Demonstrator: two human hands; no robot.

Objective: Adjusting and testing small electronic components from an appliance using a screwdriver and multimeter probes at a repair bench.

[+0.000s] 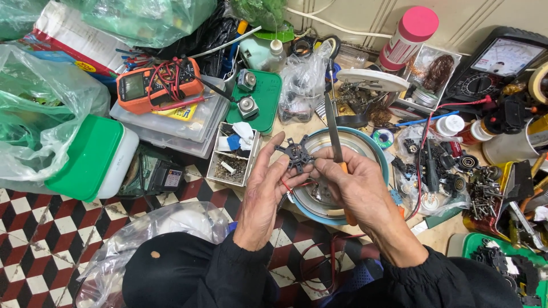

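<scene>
My left hand (264,191) pinches a small black star-shaped part (296,153) with several spokes, and thin red wires hang from it. My right hand (357,185) touches the same part with its fingertips and grips a tool with an orange handle and a long flat metal blade (332,122) that points up and away. Both hands hover over a round metal pan with a blue rim (374,149) on the cluttered bench. Dark sleeves cover both wrists.
An orange multimeter (157,84) with red leads lies on clear plastic boxes at the left. A small open box of scraps (233,155), a green tray (267,94), plastic bags, a pink-capped bottle (408,35), an analog meter (502,57) and piles of small parts surround the pan.
</scene>
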